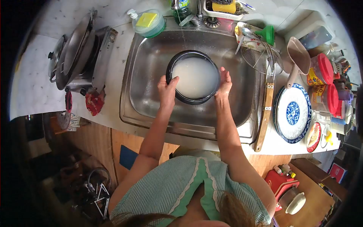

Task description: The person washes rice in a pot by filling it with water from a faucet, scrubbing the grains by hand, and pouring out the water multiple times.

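Observation:
A dark round pot [193, 101] is held over the steel sink [149, 104], and cloudy whitish water [194, 77] fills most of its inside. My left hand [166, 92] grips the pot's left side, with the thumb over the rim. On the opposite side, my right hand [223, 84] is against the wall of the pot, its fingers curled upward around the outside. Whatever lies under the cloudy water is hidden. The faucet [197, 19] stands behind the pot at the sink's back edge.
Left of the sink are a soap tub with a yellow sponge [146, 19] and a stove with pans [77, 49]. On the right lie a wire strainer [264, 56] with a wooden handle, stacked blue-and-white plates [292, 113], a green funnel [267, 34] and red-lidded jars [325, 68].

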`<state>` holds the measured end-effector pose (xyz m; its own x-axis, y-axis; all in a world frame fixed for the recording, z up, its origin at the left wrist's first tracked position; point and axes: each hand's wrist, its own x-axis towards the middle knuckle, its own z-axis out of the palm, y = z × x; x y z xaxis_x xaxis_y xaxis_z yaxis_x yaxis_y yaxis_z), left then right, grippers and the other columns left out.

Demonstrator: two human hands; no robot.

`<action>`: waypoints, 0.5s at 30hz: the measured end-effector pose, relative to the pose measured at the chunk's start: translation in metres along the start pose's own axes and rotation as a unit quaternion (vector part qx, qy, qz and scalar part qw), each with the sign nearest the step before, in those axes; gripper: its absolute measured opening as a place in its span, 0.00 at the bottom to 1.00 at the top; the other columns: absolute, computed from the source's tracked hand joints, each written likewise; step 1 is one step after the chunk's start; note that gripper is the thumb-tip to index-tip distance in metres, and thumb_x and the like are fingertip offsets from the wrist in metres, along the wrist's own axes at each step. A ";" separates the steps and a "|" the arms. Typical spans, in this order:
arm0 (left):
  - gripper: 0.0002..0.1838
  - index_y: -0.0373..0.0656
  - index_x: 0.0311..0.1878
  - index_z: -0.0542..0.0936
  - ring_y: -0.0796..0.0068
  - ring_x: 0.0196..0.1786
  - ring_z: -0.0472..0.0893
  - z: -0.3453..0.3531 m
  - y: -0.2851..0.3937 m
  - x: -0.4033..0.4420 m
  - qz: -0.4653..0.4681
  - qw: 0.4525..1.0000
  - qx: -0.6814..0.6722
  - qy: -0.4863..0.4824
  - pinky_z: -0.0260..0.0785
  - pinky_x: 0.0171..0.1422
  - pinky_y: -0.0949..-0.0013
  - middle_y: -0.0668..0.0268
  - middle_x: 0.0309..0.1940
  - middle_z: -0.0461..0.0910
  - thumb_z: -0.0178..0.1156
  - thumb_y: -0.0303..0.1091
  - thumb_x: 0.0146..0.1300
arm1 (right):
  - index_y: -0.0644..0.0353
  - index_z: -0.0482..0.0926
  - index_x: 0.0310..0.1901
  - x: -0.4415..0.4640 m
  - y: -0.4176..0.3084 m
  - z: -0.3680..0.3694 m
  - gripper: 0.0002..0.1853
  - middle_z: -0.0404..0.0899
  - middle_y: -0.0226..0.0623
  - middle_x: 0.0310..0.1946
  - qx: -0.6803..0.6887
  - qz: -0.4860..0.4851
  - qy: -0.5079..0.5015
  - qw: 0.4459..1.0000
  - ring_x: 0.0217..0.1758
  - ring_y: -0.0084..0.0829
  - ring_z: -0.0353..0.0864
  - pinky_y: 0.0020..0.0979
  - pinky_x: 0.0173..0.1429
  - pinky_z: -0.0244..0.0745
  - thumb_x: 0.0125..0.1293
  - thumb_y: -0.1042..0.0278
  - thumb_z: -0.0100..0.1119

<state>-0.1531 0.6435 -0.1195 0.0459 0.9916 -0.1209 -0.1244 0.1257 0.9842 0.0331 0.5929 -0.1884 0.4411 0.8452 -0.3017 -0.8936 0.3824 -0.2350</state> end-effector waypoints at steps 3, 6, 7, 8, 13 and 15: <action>0.04 0.40 0.29 0.74 0.86 0.28 0.68 0.000 0.006 -0.007 0.000 1.000 -0.006 -0.001 0.61 0.34 0.77 0.73 0.25 0.73 0.61 0.24 0.52 | 0.56 0.75 0.36 0.000 0.001 -0.002 0.15 0.77 0.38 0.38 0.019 -0.005 0.007 1.000 0.42 0.36 0.74 0.36 0.48 0.70 0.65 0.53 0.45; 0.05 0.40 0.30 0.74 0.86 0.28 0.68 0.003 0.013 -0.014 0.009 1.000 0.001 0.003 0.62 0.34 0.77 0.72 0.26 0.74 0.60 0.24 0.52 | 0.56 0.75 0.34 0.010 0.005 -0.020 0.16 0.77 0.38 0.34 0.044 -0.017 0.015 0.999 0.40 0.36 0.75 0.36 0.47 0.70 0.65 0.52 0.46; 0.05 0.40 0.30 0.73 0.86 0.28 0.69 0.003 0.014 -0.015 0.014 1.000 0.005 0.005 0.62 0.34 0.77 0.72 0.26 0.74 0.60 0.24 0.52 | 0.56 0.76 0.33 0.010 0.006 -0.020 0.16 0.77 0.37 0.33 0.052 -0.011 0.008 0.999 0.39 0.35 0.75 0.36 0.47 0.70 0.64 0.51 0.47; 0.05 0.40 0.30 0.74 0.86 0.28 0.69 0.004 0.014 -0.016 0.018 1.000 0.006 0.007 0.62 0.34 0.78 0.72 0.26 0.74 0.61 0.24 0.52 | 0.55 0.76 0.32 0.010 0.006 -0.019 0.16 0.77 0.37 0.32 0.060 -0.005 0.002 0.998 0.39 0.35 0.75 0.36 0.46 0.70 0.64 0.51 0.47; 0.05 0.40 0.30 0.74 0.86 0.28 0.70 0.004 0.014 -0.018 0.036 0.999 0.015 0.009 0.62 0.34 0.78 0.72 0.26 0.75 0.61 0.23 0.52 | 0.55 0.76 0.28 0.009 0.007 -0.017 0.20 0.77 0.36 0.29 0.127 -0.015 0.004 0.992 0.36 0.35 0.76 0.36 0.44 0.71 0.65 0.48 0.45; 0.05 0.40 0.29 0.73 0.87 0.28 0.68 0.005 0.017 -0.021 0.036 0.999 0.023 0.007 0.61 0.33 0.78 0.74 0.25 0.73 0.61 0.24 0.53 | 0.55 0.75 0.25 0.008 0.008 -0.013 0.21 0.77 0.36 0.27 0.145 -0.021 0.017 0.989 0.34 0.35 0.76 0.36 0.43 0.71 0.65 0.46 0.45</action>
<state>-0.1508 0.6247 -0.0993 0.0238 0.9984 -0.0520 -0.0819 0.0538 0.9952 0.0308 0.5979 -0.2046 0.4761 0.8154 -0.3293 -0.8587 0.5118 0.0259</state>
